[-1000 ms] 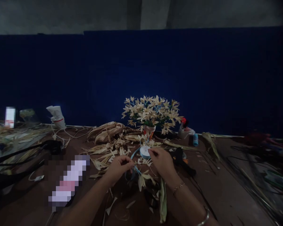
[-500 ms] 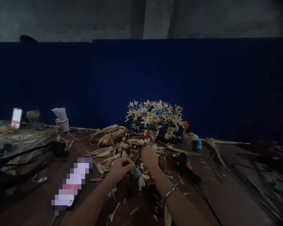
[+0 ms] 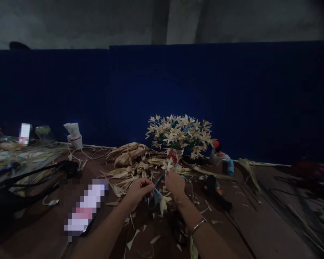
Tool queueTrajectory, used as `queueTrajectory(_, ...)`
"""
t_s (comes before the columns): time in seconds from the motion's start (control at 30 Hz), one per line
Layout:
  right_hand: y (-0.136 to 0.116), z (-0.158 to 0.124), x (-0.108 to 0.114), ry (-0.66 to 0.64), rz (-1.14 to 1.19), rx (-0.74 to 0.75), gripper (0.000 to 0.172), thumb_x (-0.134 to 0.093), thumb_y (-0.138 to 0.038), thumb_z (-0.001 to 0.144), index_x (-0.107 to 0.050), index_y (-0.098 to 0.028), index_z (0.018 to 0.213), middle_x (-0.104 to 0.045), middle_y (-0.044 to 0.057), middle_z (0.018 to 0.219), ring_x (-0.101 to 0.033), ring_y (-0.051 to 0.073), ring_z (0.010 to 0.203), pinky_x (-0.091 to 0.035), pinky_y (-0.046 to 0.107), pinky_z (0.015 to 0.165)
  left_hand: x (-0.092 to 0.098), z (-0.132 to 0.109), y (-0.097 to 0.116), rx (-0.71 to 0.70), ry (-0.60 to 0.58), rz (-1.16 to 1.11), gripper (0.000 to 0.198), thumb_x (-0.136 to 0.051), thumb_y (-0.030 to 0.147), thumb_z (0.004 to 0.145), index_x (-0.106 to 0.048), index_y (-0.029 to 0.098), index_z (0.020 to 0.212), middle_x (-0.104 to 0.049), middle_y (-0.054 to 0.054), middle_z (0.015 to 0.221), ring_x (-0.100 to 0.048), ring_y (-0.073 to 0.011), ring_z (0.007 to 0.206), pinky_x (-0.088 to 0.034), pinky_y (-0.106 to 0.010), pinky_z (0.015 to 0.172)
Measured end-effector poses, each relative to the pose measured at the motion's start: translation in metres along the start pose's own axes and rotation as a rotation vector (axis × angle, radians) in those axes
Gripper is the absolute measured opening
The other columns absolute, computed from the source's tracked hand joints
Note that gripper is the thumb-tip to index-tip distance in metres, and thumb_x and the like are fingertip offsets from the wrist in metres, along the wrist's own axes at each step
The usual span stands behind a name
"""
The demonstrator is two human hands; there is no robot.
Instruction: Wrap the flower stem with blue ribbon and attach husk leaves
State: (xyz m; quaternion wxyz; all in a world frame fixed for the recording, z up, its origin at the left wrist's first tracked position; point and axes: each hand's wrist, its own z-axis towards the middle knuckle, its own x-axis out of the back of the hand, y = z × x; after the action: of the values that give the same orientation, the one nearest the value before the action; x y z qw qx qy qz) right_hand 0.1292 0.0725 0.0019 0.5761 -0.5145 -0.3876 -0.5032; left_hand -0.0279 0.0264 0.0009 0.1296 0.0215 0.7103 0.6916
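My left hand (image 3: 137,191) is closed in a pinch on a blue ribbon (image 3: 156,194) and a small husk flower (image 3: 163,202) just above the brown table (image 3: 259,223). My right hand (image 3: 175,182) is closed too, gripping the ribbon a little farther away and holding a pale husk flower (image 3: 168,165) at its fingertips. The ribbon runs between the two hands. Beyond them stands a pot of cream husk flowers (image 3: 180,135).
A heap of dried corn husks (image 3: 129,154) lies left of the pot. A black glue gun (image 3: 215,187) lies right of my hands. A blurred-out object (image 3: 85,207), cables and a dark bag (image 3: 21,187) sit to the left. Husk scraps litter the table. A blue wall rises behind.
My right hand left the white ribbon spool, moved away from me and raised the ribbon with a husk flower. The view shifted slightly right. My left hand stayed pinched.
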Motion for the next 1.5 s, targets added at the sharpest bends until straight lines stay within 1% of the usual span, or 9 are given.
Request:
queueTrajectory(0.23, 0.003, -0.001, 0.001, 0.016, 0.08, -0.033, 0.027, -0.031, -0.022, 0.084, -0.055, -0.014, 0.092, -0.064, 0.013, 0.078, -0.061, 0.02, 0.077, -0.04, 0.027, 0.063, 0.0, 0.001, -0.002, 0.044, -0.002, -0.056, 0.026, -0.066, 0.035, 0.059, -0.055, 0.012, 0.064, -0.054, 0.002, 0.052, -0.047, -0.0076, 0.046, -0.035, -0.019, 0.047)
queueTrajectory(0.47, 0.01, 0.001, 0.006, 0.101, 0.268, -0.004, 0.031, -0.03, -0.029, 0.084, -0.056, -0.013, 0.093, -0.064, 0.012, 0.078, -0.06, 0.02, 0.072, -0.04, 0.027, 0.063, -0.002, -0.001, 0.001, 0.067, 0.003, -0.102, 0.023, -0.066, 0.032, 0.059, -0.055, 0.012, 0.062, -0.053, 0.003, 0.05, -0.047, -0.0065, 0.044, -0.034, -0.017, 0.045)
queueTrajectory(0.63, 0.004, -0.017, 0.022, 0.105, 0.484, 0.21, 0.036, -0.032, -0.038, 0.084, -0.06, -0.016, 0.079, -0.062, 0.004, 0.063, -0.058, 0.015, 0.061, -0.043, 0.024, 0.061, 0.0, 0.0, 0.0, 0.187, -0.053, -0.251, 0.022, -0.069, 0.026, 0.056, -0.052, 0.012, 0.059, -0.053, 0.003, 0.051, -0.045, -0.004, 0.04, -0.03, -0.015, 0.04)
queueTrajectory(0.73, 0.001, -0.036, 0.035, 0.207, 0.792, 0.482, 0.022, -0.043, -0.03, 0.08, -0.061, -0.018, 0.081, -0.062, 0.004, 0.076, -0.058, 0.015, 0.069, -0.045, 0.025, 0.065, 0.001, -0.002, -0.002, 0.239, -0.141, -0.355, 0.018, -0.068, 0.022, 0.057, -0.054, 0.011, 0.06, -0.05, 0.004, 0.047, -0.042, -0.0028, 0.037, -0.025, -0.014, 0.038)
queueTrajectory(0.8, 0.001, -0.047, 0.041, 0.247, 0.913, 0.669, 0.015, -0.049, -0.024, 0.076, -0.061, -0.02, 0.084, -0.059, 0.005, 0.082, -0.057, 0.016, 0.074, -0.045, 0.027, 0.067, 0.001, -0.004, -0.003, 0.244, -0.218, -0.408, 0.016, -0.066, 0.022, 0.06, -0.055, 0.011, 0.059, -0.047, 0.003, 0.043, -0.039, -0.0025, 0.035, -0.023, -0.015, 0.038)
queueTrajectory(0.9, 0.005, -0.058, 0.042, 0.21, 0.903, 0.796, 0.02, -0.05, -0.02, 0.074, -0.059, -0.023, 0.092, -0.056, 0.005, 0.086, -0.055, 0.015, 0.076, -0.045, 0.025, 0.065, 0.0, -0.007, -0.004, 0.25, -0.305, -0.455, 0.017, -0.064, 0.024, 0.061, -0.055, 0.011, 0.055, -0.045, 0.003, 0.038, -0.036, -0.0034, 0.034, -0.022, -0.017, 0.039)
queueTrajectory(1.07, 0.012, -0.063, 0.032, 0.231, 0.799, 0.895, 0.025, -0.048, -0.02, 0.077, -0.056, -0.024, 0.1, -0.056, 0.005, 0.088, -0.054, 0.014, 0.075, -0.045, 0.025, 0.065, -0.002, -0.009, -0.001, 0.252, -0.333, -0.468, 0.018, -0.067, 0.025, 0.056, -0.056, 0.011, 0.055, -0.045, 0.003, 0.036, -0.036, -0.0044, 0.033, -0.022, -0.019, 0.04)
queueTrajectory(1.37, 0.015, -0.062, 0.03, 0.225, 0.731, 0.938, 0.026, -0.049, -0.024, 0.076, -0.057, -0.025, 0.1, -0.056, 0.006, 0.088, -0.055, 0.015, 0.077, -0.045, 0.026, 0.065, 0.0, -0.008, 0.001, 0.227, -0.308, -0.416, 0.014, -0.066, 0.02, 0.058, -0.057, 0.01, 0.06, -0.049, 0.003, 0.044, -0.041, -0.0029, 0.034, -0.024, -0.016, 0.038)
queueTrajectory(1.5, 0.021, -0.057, 0.03, 0.151, 0.722, 0.891, 0.027, -0.046, -0.019, 0.078, -0.057, -0.025, 0.102, -0.058, 0.007, 0.092, -0.055, 0.014, 0.079, -0.045, 0.025, 0.068, 0.002, -0.006, 0.002, 0.235, -0.247, -0.386, 0.011, -0.065, 0.017, 0.059, -0.056, 0.011, 0.061, -0.051, 0.003, 0.045, -0.044, -0.0038, 0.034, -0.027, -0.015, 0.037)
